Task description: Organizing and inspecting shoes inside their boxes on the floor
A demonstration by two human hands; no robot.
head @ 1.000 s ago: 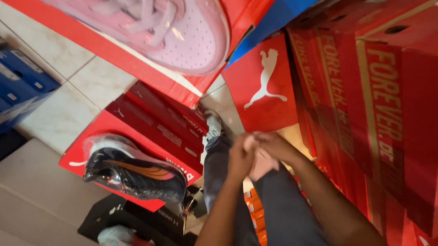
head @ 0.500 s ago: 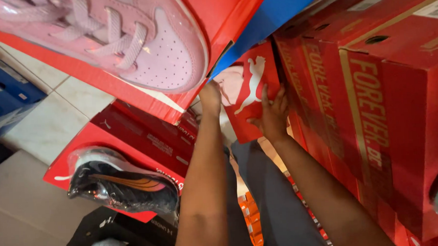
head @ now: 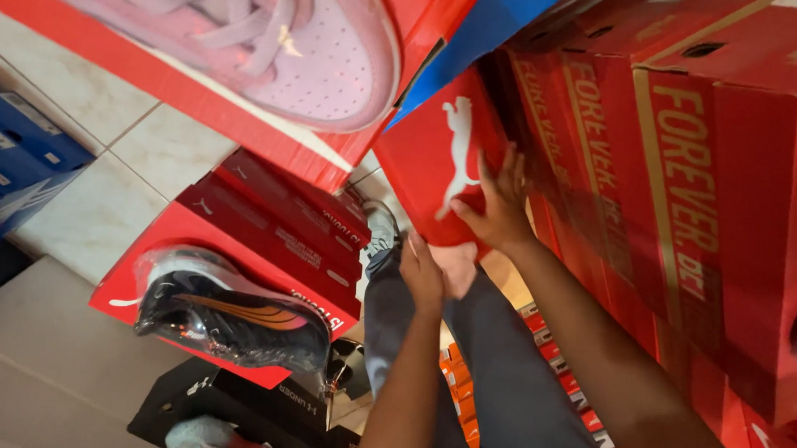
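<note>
Head view: a person's right hand (head: pixel 498 212) presses flat against the end face of a red shoebox (head: pixel 436 164) standing on edge near the centre of the frame, fingers spread wide and pointing toward 12 o'clock, the thumb at the box's lower edge. The left hand (head: pixel 423 272) sits just beside it at 7 o'clock, under the box's bottom corner; its fingers are loosely curled and close together, and whether they grip anything cannot be told. Both forearms enter from 5 and 6 o'clock, above grey trousers (head: pixel 495 372).

At 3 o'clock from the box, touching it, rises a wall of stacked red boxes (head: pixel 684 194). At 12 o'clock a blue box (head: pixel 497 23) overhangs it. At 11 o'clock a pale pink sneaker (head: pixel 292 49) lies on another red carton (head: pixel 187 90). At 8 o'clock, well apart, a black and orange shoe in clear wrap (head: pixel 232 316) rests on low red boxes (head: pixel 264 230), with a black box (head: pixel 218 407) below. Blue boxes (head: pixel 10 160) sit at 9 o'clock on the pale tiled floor (head: pixel 102 210).
</note>
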